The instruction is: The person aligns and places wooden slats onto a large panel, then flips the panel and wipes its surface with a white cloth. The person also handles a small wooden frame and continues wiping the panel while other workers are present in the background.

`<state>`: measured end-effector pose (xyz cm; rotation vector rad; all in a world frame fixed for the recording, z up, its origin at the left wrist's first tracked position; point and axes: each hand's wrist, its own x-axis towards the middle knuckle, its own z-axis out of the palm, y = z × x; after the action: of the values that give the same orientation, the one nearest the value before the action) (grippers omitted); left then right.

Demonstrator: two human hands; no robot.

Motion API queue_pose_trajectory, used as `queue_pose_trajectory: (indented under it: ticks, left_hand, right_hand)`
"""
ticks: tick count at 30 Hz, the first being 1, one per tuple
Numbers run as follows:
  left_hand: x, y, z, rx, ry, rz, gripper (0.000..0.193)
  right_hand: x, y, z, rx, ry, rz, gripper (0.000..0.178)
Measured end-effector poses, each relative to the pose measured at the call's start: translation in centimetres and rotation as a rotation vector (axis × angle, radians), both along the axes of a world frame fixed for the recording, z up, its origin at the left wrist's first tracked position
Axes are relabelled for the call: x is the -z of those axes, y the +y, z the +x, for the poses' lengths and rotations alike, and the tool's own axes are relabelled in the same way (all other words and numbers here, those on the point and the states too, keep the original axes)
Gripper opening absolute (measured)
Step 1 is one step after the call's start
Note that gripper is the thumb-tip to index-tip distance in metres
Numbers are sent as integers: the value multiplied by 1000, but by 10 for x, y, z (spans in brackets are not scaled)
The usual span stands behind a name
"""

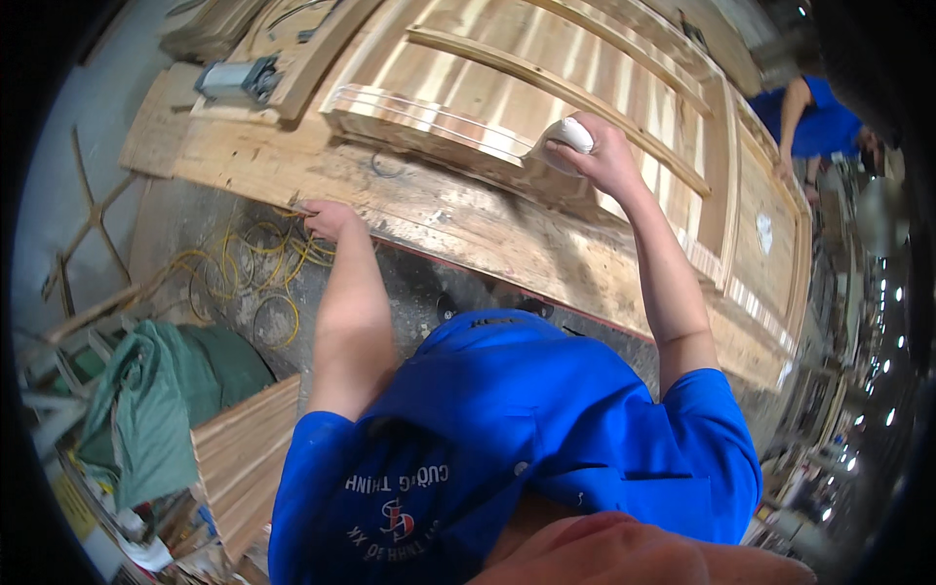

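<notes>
A large unfinished wooden door [458,210] lies flat on a workbench in front of me. My right hand [603,151] is closed around a white pad [567,135] and presses it against a raised moulding strip [429,122] on the door's panel. My left hand [327,218] rests on the near edge of the door, fingers curled over the edge. I wear a blue short-sleeved shirt.
A grey power tool [237,78] sits on the wood at the upper left. Yellow cable [255,268] coils on the floor below the bench. A green cloth [146,400] and stacked wooden slats [244,458] lie at lower left. Another person in blue [814,117] works at far right.
</notes>
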<state>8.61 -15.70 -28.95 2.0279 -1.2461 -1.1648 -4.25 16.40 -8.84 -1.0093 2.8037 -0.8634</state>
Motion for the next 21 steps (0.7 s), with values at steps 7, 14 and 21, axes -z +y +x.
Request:
queue_pose_trajectory:
  ticks: [7, 14, 21]
  left_hand:
    - [-6, 5, 1, -1, -14, 33, 75]
    - [-4, 15, 27, 0, 468, 143, 80]
    - [23, 121, 110, 844, -424, -185, 78]
  right_hand:
    - [5, 119, 35, 276, -33, -101, 28]
    - [14, 237, 64, 576, 33, -130, 26]
    - [25, 354, 89, 833, 38, -194, 32]
